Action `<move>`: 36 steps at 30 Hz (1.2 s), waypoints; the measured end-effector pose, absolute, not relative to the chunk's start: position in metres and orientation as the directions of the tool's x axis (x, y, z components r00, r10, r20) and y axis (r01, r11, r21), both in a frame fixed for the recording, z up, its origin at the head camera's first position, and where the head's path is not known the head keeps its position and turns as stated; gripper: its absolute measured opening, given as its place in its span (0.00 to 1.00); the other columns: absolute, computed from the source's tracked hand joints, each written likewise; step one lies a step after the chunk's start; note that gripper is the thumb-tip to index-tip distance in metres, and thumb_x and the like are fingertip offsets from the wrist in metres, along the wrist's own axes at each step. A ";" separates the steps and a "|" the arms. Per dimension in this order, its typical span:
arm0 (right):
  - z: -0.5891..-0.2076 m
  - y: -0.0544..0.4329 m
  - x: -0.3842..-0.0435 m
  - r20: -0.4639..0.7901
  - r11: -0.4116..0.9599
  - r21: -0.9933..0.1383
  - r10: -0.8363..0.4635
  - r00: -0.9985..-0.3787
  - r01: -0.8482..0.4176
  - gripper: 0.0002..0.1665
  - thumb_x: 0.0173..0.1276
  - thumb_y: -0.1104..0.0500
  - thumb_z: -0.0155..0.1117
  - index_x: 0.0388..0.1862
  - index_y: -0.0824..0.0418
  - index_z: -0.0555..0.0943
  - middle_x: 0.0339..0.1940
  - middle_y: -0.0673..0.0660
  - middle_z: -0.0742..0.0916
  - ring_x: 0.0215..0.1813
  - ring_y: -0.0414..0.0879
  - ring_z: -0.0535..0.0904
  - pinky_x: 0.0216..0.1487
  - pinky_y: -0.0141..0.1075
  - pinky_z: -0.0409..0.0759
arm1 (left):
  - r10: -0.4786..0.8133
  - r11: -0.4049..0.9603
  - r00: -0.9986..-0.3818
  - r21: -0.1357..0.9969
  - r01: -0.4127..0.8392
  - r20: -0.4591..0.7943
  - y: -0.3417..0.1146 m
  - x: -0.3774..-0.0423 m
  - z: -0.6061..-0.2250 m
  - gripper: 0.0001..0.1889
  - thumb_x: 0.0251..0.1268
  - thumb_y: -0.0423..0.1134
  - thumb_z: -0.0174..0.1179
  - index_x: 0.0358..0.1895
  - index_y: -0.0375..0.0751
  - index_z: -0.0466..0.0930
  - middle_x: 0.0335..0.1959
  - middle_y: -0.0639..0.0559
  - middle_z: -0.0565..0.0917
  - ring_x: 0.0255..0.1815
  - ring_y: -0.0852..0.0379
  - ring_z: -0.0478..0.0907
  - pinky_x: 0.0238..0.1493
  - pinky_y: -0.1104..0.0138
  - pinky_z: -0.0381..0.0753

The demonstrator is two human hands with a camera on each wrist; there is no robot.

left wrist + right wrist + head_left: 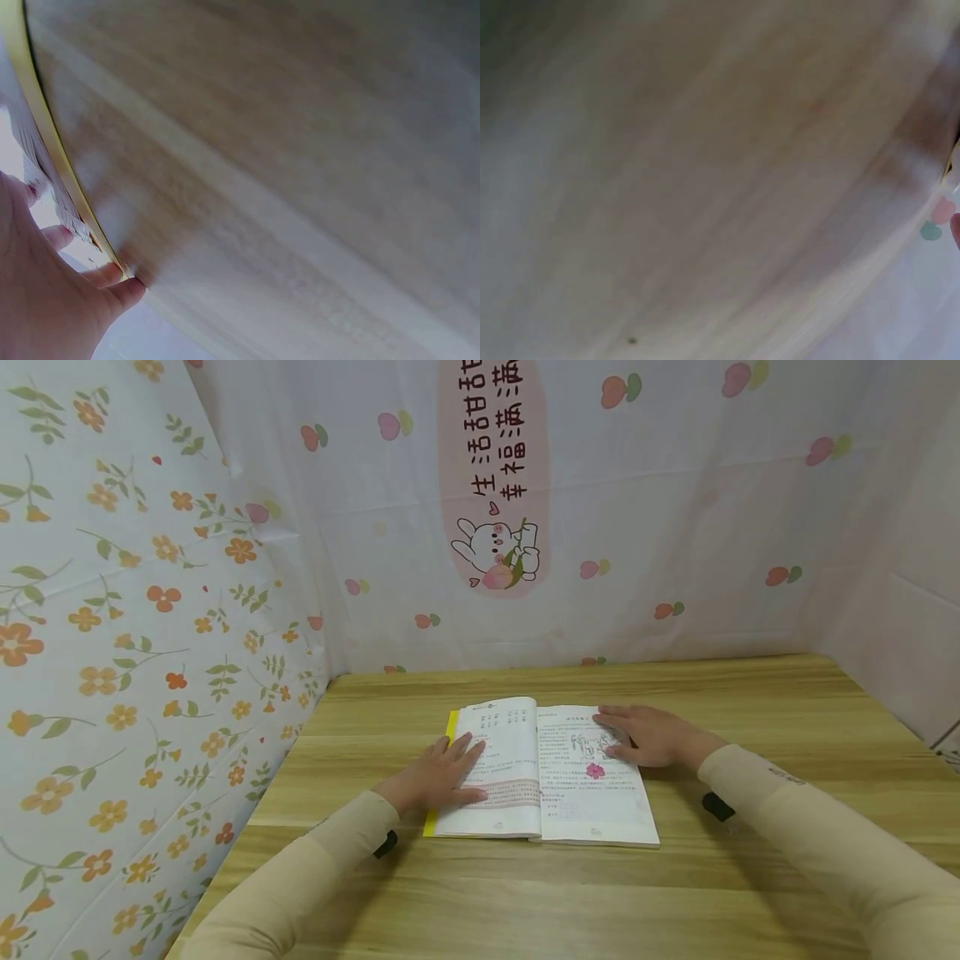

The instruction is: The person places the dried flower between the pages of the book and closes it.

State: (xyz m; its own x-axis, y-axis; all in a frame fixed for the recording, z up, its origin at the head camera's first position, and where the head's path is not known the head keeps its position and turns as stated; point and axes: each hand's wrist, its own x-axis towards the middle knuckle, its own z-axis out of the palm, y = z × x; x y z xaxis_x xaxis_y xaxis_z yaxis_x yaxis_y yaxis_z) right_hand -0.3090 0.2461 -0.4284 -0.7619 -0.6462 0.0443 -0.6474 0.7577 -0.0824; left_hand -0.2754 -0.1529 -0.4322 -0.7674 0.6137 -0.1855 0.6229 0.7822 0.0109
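Note:
An open book with a yellow cover lies flat on the table, its pages printed with text and small drawings. On its right page is a small pink flower shape; whether printed or loose, I cannot tell. My left hand rests on the left page with its fingers spread. In the left wrist view, that hand is at the book's yellow edge. My right hand lies over the upper right page, fingers extended and touching it. Only a fingertip of it shows in the right wrist view.
The wooden table runs back to a white curtain with fruit prints, a cartoon rabbit and Chinese writing. A flowered cloth hangs along the left side. Dark bands show under both wrists.

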 end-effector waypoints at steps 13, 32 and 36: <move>-0.431 0.248 -0.307 0.000 0.762 -0.094 -0.643 -0.766 -0.640 0.41 0.73 0.35 0.48 0.75 0.59 0.64 0.74 0.62 0.66 0.69 0.65 0.64 0.65 0.58 0.61 | 0.601 0.792 -0.777 0.006 0.610 -0.187 -0.152 -0.275 -0.432 0.48 0.65 0.73 0.41 0.79 0.48 0.43 0.78 0.43 0.47 0.76 0.42 0.46 0.69 0.41 0.48; -0.430 0.247 -0.304 -0.022 0.770 -0.118 -0.633 -0.774 -0.627 0.42 0.73 0.34 0.47 0.75 0.60 0.63 0.75 0.63 0.65 0.72 0.62 0.62 0.66 0.58 0.60 | 0.546 0.773 -0.832 0.439 0.458 -0.093 -0.151 -0.272 -0.423 0.46 0.61 0.65 0.59 0.78 0.53 0.51 0.79 0.45 0.42 0.76 0.40 0.43 0.68 0.42 0.53; -0.431 0.248 -0.305 -0.027 0.774 -0.114 -0.629 -0.777 -0.623 0.43 0.73 0.33 0.45 0.75 0.59 0.62 0.75 0.63 0.64 0.71 0.63 0.62 0.66 0.58 0.61 | 0.516 0.709 -0.856 0.574 0.409 -0.026 -0.150 -0.273 -0.422 0.44 0.61 0.60 0.63 0.77 0.53 0.54 0.79 0.46 0.39 0.77 0.41 0.38 0.67 0.41 0.51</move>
